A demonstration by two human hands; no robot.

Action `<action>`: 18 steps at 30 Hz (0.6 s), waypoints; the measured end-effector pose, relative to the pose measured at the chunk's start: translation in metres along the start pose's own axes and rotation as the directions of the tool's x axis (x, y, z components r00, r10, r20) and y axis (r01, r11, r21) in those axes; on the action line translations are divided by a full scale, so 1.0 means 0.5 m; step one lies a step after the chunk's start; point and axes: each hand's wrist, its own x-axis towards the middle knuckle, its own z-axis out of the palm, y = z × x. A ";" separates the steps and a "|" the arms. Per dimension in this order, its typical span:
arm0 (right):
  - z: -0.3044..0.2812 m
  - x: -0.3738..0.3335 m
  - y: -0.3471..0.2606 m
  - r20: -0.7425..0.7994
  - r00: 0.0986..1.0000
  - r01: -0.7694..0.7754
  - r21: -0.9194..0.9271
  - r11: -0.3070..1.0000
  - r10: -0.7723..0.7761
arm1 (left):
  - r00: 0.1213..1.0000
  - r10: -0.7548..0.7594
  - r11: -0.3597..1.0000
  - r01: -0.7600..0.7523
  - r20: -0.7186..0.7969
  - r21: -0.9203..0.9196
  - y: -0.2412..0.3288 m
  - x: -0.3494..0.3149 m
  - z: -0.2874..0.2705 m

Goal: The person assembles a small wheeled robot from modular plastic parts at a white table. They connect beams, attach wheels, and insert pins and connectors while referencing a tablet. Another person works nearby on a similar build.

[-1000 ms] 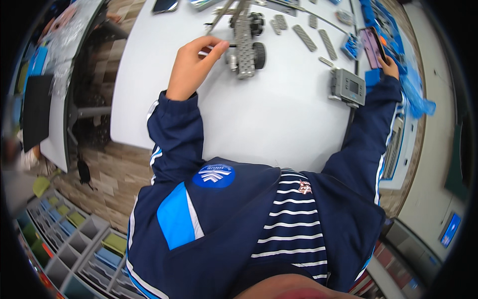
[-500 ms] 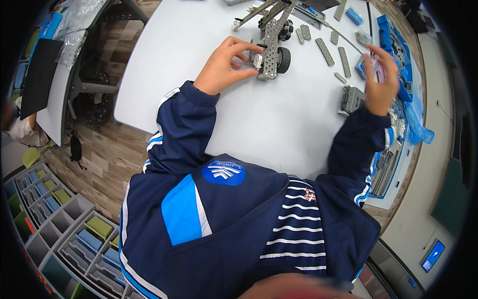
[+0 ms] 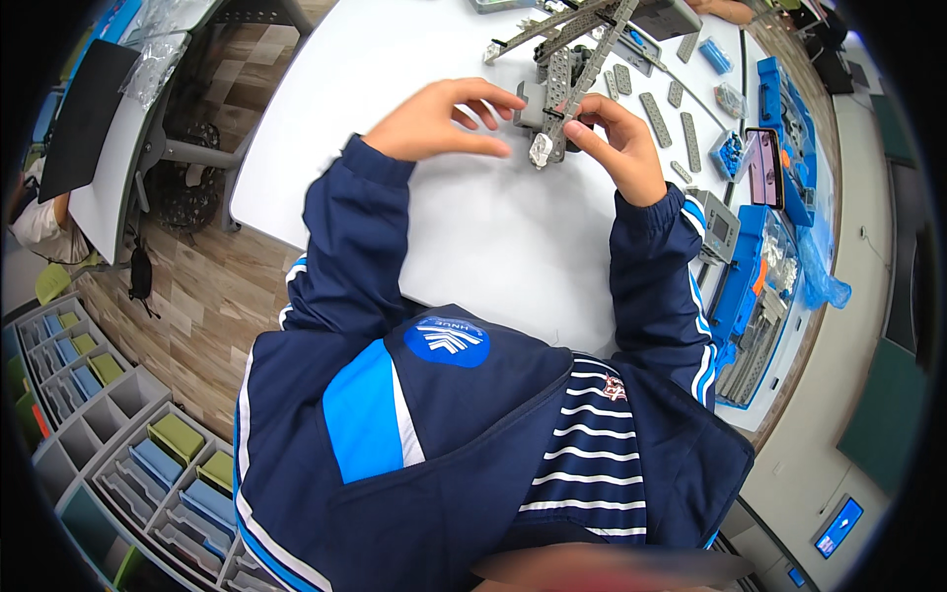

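Grey robot model [image 3: 558,84] of perforated beams, one whitish piece [image 3: 540,150] at its near end, on a white desk [image 3: 335,128], left hand [image 3: 434,120] loosely open, empty beside it, right hand [image 3: 626,148] half-curled against it, grip unclear, one phone [image 3: 764,168], two blue trays [image 3: 745,252].

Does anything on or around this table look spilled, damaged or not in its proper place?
Nothing looks spilled or broken. One thing looks slightly odd: a crumpled blue plastic bag at the right edge of the white table, seeming to stick out over the side.
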 end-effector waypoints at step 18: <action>0.005 -0.011 -0.011 0.018 0.999 0.033 -0.055 0.998 -0.032 | 0.968 -0.116 0.956 0.169 -0.221 0.240 -0.070 0.059 -0.034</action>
